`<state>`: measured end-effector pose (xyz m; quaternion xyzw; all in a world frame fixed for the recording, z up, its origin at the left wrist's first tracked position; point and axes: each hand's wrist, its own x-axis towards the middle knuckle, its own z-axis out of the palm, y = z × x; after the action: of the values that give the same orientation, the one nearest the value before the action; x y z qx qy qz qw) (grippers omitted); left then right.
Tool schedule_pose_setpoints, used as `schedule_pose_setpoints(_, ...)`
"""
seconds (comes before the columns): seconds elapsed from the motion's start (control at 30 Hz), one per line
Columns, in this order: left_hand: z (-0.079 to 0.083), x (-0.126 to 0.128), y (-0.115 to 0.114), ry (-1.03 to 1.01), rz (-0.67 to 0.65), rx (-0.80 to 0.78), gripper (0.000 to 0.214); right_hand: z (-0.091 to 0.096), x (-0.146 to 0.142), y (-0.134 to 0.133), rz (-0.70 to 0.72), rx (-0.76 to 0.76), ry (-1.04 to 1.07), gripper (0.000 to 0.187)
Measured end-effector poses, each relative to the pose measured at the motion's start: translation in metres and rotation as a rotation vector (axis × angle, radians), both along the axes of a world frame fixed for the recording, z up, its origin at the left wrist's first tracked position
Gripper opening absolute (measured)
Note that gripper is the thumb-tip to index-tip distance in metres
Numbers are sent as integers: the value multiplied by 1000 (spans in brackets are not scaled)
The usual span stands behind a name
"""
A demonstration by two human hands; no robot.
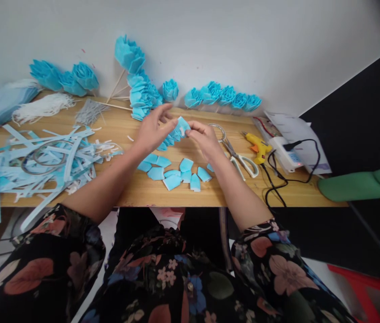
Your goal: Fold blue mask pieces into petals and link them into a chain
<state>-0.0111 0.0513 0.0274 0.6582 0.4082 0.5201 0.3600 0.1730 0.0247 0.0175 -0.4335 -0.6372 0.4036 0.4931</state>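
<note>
A small light-blue petal point(183, 124) of mask-like fabric, with a whitish patch near its lower edge, is pinched in my right hand point(206, 138). My left hand point(156, 129) is beside it, fingers apart and the thumb tip at the petal's left edge. Below both hands, a row of overlapping blue petals point(170, 140) lies partly hidden on the table. Nearer to me are several loose cut petals point(172, 181). To the right of my right hand lie white-handled scissors point(235, 154) and a roll of tape point(217, 131).
Blue fabric flowers point(212, 93) line the wall, some on sticks. Cut strips point(51, 157) heap at left, near white ear loops point(46, 107) and stacked masks point(6, 103). At right are a yellow glue gun point(260, 148), a power strip point(286, 154) with cords, and a green bottle point(358, 185).
</note>
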Motion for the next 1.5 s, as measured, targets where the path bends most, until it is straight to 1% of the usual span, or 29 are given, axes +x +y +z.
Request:
schedule_pose_setpoints(0.1,0,-1,1,14,-120,-130,18,-4,1,2,-17,3,-13,29)
schedule_pose_setpoints(0.17,-1,0,0,-26,-134,-189,14,-7,3,4,-57,-2,-51,35)
schedule_pose_setpoints(0.23,-3,0,0,-61,-122,-233,9,-9,4,5,-77,0,-80,37)
schedule_pose_setpoints(0.3,-4,0,1,-84,-115,-263,10,-9,5,6,-73,-2,-72,37)
schedule_pose_setpoints(0.37,-4,-1,3,-123,-94,-265,14,-7,6,6,-76,-10,-29,35)
schedule_pose_setpoints(0.43,-5,-3,5,-165,-59,-251,15,-3,7,5,-124,5,18,32)
schedule_pose_setpoints(0.53,-6,-3,6,-184,-5,-223,13,3,6,2,-250,121,18,25)
schedule_pose_setpoints(0.6,-8,-1,5,-176,21,-193,12,6,4,-2,-277,200,-44,23)
schedule_pose_setpoints(0.7,-9,3,1,-185,-11,-157,13,8,0,-7,-229,244,-178,25)
schedule_pose_setpoints(0.83,-9,4,-4,-213,-142,-175,19,7,-2,-7,-213,239,-257,23)
schedule_pose_setpoints(0.93,-11,3,-3,-224,-197,-204,23,6,-3,-5,-203,210,-256,22)
schedule_pose_setpoints(1.17,-11,1,-1,-238,-230,-225,28,5,-3,-3,-177,192,-206,25)
schedule_pose_setpoints(1.33,-9,2,-2,-282,-246,-239,26,7,-3,-3,-138,190,-166,23)
schedule_pose_setpoints(1.5,-14,2,1,-322,-288,-272,24,7,-4,-4,-129,170,-171,21)
